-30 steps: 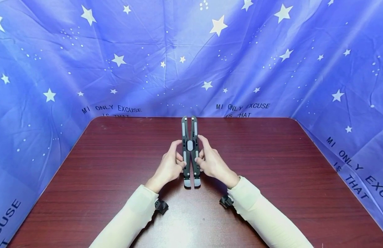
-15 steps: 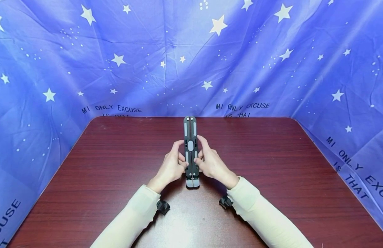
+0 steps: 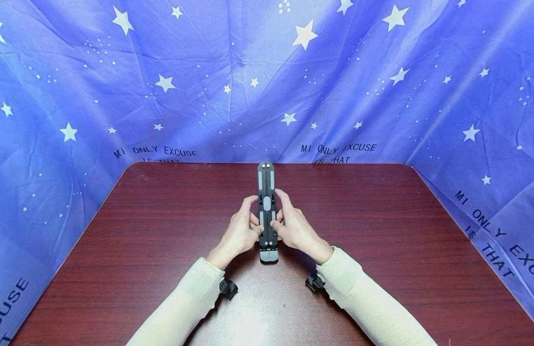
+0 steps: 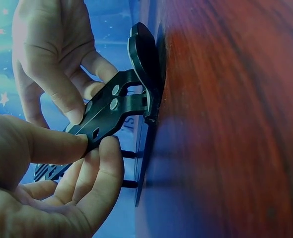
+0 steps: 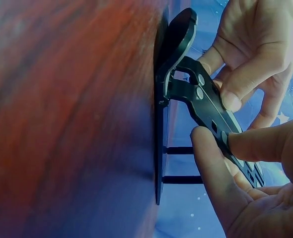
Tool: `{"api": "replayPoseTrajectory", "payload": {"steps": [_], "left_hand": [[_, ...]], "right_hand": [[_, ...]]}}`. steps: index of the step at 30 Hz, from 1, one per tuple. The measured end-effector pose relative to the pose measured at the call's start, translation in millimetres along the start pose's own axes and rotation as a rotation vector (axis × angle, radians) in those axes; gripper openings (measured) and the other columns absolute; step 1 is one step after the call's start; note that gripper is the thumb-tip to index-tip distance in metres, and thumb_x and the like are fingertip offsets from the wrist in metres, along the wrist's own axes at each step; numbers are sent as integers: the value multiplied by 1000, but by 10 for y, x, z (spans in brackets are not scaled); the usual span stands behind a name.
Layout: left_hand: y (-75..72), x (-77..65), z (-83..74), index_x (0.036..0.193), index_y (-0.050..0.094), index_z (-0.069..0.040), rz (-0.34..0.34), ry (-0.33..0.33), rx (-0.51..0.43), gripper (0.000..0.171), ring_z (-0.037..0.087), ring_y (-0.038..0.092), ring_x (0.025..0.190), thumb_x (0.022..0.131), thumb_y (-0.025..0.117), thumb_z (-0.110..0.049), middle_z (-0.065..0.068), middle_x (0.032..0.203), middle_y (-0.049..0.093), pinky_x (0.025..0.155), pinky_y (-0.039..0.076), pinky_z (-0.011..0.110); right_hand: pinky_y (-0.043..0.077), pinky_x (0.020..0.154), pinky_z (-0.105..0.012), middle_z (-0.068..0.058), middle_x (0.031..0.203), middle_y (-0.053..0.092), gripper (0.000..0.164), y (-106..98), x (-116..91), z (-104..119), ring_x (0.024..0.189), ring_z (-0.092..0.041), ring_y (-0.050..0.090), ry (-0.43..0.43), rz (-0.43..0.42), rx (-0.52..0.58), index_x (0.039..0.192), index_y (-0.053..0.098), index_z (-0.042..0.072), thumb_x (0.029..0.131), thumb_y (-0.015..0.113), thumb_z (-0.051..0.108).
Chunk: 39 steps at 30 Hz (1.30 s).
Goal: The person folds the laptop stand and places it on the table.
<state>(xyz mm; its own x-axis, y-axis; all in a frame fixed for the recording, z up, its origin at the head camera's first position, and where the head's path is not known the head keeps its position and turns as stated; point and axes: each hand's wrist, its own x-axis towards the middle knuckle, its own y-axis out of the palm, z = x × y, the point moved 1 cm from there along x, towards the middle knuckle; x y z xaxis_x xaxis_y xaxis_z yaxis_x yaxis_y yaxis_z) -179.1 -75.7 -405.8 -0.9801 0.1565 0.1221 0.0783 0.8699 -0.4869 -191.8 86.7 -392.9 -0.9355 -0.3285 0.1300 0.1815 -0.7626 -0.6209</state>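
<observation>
A black folding laptop stand (image 3: 267,185) with grey pads stands at the middle of the table, its two long arms side by side. Thumb and fingers of my left hand (image 3: 237,233) pinch its left arm. On the other side my right hand (image 3: 297,227) pinches the right arm, index finger stretched along the edge. The folded front lips (image 3: 269,256) point toward me. In the left wrist view the stand's top (image 4: 104,114) slopes above its base, and thin struts (image 5: 180,150) show between them in the right wrist view.
The dark red wooden table (image 3: 163,206) reaches back to a blue curtain (image 3: 232,96) with stars, which also encloses both sides. Black wrist cameras (image 3: 228,288) are strapped under the pale sleeves (image 3: 185,293).
The stand's two arms have come together from a narrow V with a gap to side by side. My left hand has moved slightly right with its arm; the right hand has hardly moved.
</observation>
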Motion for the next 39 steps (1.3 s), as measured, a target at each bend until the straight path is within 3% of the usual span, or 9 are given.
{"api": "replayPoseTrajectory", "payload": {"steps": [14,23,31,39], "left_hand": [[-20,-5,4,144,30,-20,21,-21,-1,79,15,64,67,80,68,8,7,83,57,55,53,27],[-56,1,5,147,28,-23,9,20,52,85,10,62,68,80,72,1,2,82,59,63,52,28],[-40,-10,1,150,25,-23,18,11,50,87,11,60,69,81,71,2,3,83,58,64,51,28],[-35,7,29,150,26,-25,14,24,50,87,11,60,70,80,71,4,3,82,58,66,51,28]], "right_hand": [[51,49,-28,-4,70,57,83,-31,6,-2,51,-15,58,13,22,4,150,18,20,85,64,-2],[51,43,-38,-8,73,61,86,-120,38,-38,55,-30,62,29,48,110,151,18,26,85,67,-1],[54,49,-41,-10,73,59,87,-113,58,-64,52,-23,61,38,75,149,152,18,29,86,65,-5],[54,49,-41,-11,73,58,90,-69,42,-59,53,-28,63,54,60,179,152,16,30,85,63,-8]]}}
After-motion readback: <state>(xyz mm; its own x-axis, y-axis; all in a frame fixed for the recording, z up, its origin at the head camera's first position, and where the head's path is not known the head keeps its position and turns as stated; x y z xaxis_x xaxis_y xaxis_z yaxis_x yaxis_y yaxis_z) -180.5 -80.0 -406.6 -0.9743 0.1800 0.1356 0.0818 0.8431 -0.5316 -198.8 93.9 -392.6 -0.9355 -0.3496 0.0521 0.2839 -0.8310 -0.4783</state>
